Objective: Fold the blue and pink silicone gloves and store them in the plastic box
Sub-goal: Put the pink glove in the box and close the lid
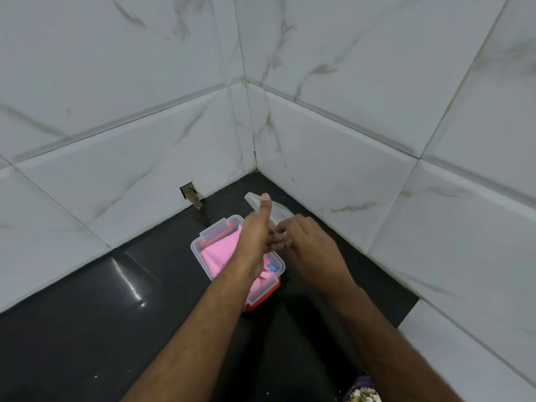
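Observation:
A clear plastic box point(200, 245) with red clips sits on the black counter near the tiled corner. Inside lies the folded pink glove point(217, 250), and a bit of the blue glove point(272, 267) shows at the box's right edge. Both hands hold the clear lid point(278, 210), tilted above the box's far right side. My left hand point(256, 230) grips it with the thumb up along its top. My right hand point(304, 239) holds its near edge with the fingertips. My left forearm hides the middle of the box.
White marble wall tiles point(348, 169) meet in a corner just behind the box. A small chipped hole point(190, 194) marks the left wall at counter level. The glossy black counter point(116, 314) stretches to the left and front.

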`<action>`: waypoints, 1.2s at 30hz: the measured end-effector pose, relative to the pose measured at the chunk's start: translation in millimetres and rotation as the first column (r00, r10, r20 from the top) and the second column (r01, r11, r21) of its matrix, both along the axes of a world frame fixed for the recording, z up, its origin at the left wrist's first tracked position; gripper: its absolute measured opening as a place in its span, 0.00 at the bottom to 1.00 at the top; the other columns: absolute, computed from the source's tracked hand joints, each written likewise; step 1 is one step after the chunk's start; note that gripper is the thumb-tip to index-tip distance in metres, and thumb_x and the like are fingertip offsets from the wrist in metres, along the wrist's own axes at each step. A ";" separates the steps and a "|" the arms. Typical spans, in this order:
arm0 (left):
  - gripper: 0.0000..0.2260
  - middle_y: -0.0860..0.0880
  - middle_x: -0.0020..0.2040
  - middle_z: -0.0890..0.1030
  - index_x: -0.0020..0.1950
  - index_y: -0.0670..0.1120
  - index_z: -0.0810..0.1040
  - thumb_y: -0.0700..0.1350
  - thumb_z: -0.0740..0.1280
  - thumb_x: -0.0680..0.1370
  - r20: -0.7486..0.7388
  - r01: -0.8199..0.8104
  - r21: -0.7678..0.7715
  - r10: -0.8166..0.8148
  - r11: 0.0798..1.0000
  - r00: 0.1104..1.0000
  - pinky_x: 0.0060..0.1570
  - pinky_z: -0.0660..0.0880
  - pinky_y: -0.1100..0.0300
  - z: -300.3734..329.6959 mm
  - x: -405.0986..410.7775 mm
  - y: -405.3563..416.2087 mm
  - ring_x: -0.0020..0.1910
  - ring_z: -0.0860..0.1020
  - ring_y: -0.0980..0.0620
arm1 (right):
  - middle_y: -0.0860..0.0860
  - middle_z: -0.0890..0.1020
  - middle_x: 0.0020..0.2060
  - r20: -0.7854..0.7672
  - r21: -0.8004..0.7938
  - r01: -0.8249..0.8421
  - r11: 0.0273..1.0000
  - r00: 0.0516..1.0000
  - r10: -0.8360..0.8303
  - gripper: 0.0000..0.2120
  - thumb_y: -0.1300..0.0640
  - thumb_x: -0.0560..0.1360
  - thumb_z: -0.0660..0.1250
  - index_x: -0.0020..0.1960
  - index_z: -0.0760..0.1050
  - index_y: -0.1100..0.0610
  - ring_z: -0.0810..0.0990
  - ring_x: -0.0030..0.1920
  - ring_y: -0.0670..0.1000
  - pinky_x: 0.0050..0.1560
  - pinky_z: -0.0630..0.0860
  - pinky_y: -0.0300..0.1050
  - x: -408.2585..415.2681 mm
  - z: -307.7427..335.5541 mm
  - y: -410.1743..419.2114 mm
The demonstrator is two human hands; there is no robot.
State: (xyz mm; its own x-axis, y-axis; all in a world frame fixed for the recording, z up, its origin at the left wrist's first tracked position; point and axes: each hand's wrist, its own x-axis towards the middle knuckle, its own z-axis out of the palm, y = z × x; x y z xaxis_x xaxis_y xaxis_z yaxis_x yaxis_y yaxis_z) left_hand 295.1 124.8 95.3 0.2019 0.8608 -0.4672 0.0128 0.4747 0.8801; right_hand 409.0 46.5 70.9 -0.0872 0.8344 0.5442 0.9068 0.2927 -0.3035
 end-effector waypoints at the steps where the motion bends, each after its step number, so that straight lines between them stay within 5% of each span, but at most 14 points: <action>1: 0.18 0.46 0.42 0.88 0.59 0.44 0.78 0.58 0.63 0.84 0.043 -0.046 -0.020 0.047 0.999 0.998 0.31 0.83 0.58 0.4 -5.9 0.2 0.33 0.87 0.51 | 0.51 0.81 0.50 0.101 0.015 -0.068 0.998 0.993 0.066 0.16 0.59 0.71 0.76 0.57 0.75 0.54 0.79 0.49 0.48 0.51 0.77 0.41 -5.1 -0.4 -0.8; 4: 0.09 0.46 0.38 0.87 0.62 0.38 0.76 0.40 0.64 0.83 0.119 -0.201 -0.036 0.204 0.979 0.972 0.29 0.80 0.58 -4.3 -23.0 -1.6 0.30 0.84 0.51 | 0.49 0.79 0.57 0.100 -0.100 -0.220 0.970 0.968 0.230 0.16 0.50 0.76 0.71 0.61 0.72 0.51 0.77 0.57 0.48 0.60 0.77 0.47 -16.3 -3.7 -1.4; 7: 0.10 0.39 0.51 0.86 0.65 0.39 0.76 0.39 0.62 0.84 0.153 -0.302 -0.046 0.306 0.952 0.940 0.41 0.85 0.46 -13.2 -40.0 -3.2 0.45 0.86 0.42 | 0.44 0.76 0.62 -0.091 -0.260 -0.298 0.919 0.955 0.284 0.19 0.39 0.79 0.64 0.66 0.71 0.46 0.74 0.62 0.45 0.64 0.72 0.46 -17.8 -5.2 1.7; 9: 0.09 0.39 0.52 0.87 0.64 0.41 0.76 0.41 0.63 0.85 0.144 -0.351 -0.034 0.352 0.936 0.925 0.42 0.85 0.43 -17.2 -53.1 -5.8 0.47 0.87 0.39 | 0.44 0.76 0.61 -0.094 -0.224 -0.226 0.948 0.973 0.210 0.16 0.40 0.80 0.63 0.63 0.75 0.46 0.74 0.62 0.45 0.62 0.72 0.48 -15.9 -6.5 7.2; 13: 0.09 0.43 0.43 0.88 0.64 0.42 0.75 0.42 0.65 0.84 0.068 -0.343 0.102 0.338 0.934 0.939 0.23 0.77 0.58 -22.8 -69.5 -14.8 0.36 0.88 0.43 | 0.51 0.75 0.63 -0.280 -0.358 0.025 0.934 0.951 -0.133 0.16 0.46 0.81 0.65 0.66 0.76 0.51 0.73 0.62 0.51 0.62 0.72 0.49 -9.5 -10.0 28.1; 17: 0.11 0.44 0.46 0.86 0.62 0.44 0.69 0.45 0.68 0.83 -0.091 -0.331 0.215 0.356 0.919 0.930 0.29 0.80 0.55 -30.6 -78.7 -24.9 0.35 0.87 0.44 | 0.48 0.80 0.57 -0.451 -0.620 -0.090 0.779 0.854 -0.260 0.17 0.45 0.82 0.63 0.67 0.74 0.52 0.80 0.56 0.49 0.56 0.78 0.47 -13.9 -10.7 47.5; 20: 0.15 0.45 0.57 0.82 0.63 0.47 0.67 0.52 0.67 0.83 -0.418 -0.192 0.362 0.343 0.912 0.841 0.49 0.84 0.47 -37.1 -88.9 -27.7 0.49 0.84 0.47 | 0.48 0.79 0.54 -0.326 -0.635 -0.028 0.772 0.916 -0.234 0.14 0.47 0.83 0.61 0.64 0.75 0.53 0.78 0.52 0.47 0.51 0.74 0.42 -27.0 -17.6 56.1; 24: 0.23 0.45 0.61 0.74 0.68 0.44 0.72 0.59 0.63 0.82 -0.760 0.047 0.464 0.371 0.885 0.534 0.51 0.76 0.54 -45.4 -101.9 -28.6 0.61 0.74 0.47 | 0.51 0.77 0.52 -0.172 -0.578 0.088 0.811 0.959 -0.227 0.14 0.47 0.84 0.59 0.61 0.74 0.54 0.77 0.47 0.46 0.47 0.73 0.39 -37.1 -26.2 56.8; 32: 0.23 0.44 0.63 0.69 0.73 0.40 0.70 0.55 0.59 0.85 -0.854 0.131 0.403 0.321 0.906 0.410 0.54 0.78 0.56 -57.6 -99.8 -31.2 0.61 0.70 0.48 | 0.51 0.77 0.51 0.024 -0.492 0.191 0.849 0.978 -0.206 0.14 0.47 0.84 0.56 0.61 0.74 0.54 0.75 0.46 0.46 0.44 0.73 0.40 -44.1 -29.1 53.5; 36: 0.24 0.43 0.65 0.69 0.78 0.40 0.64 0.53 0.58 0.85 -0.845 0.117 0.382 0.294 0.917 0.447 0.54 0.78 0.57 -58.0 -101.3 -32.7 0.62 0.71 0.48 | 0.50 0.75 0.50 0.082 -0.522 0.218 0.825 0.975 -0.206 0.15 0.46 0.84 0.55 0.60 0.75 0.54 0.74 0.45 0.46 0.44 0.71 0.40 -48.6 -33.6 54.3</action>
State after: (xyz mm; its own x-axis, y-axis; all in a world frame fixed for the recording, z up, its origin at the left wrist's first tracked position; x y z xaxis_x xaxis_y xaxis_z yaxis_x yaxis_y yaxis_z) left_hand 193.8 92.2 37.3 -0.2228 0.9747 -0.0175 0.8418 0.2014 0.5008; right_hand 360.4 100.9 37.4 0.1185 0.9928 0.0198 0.9359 -0.1050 -0.3363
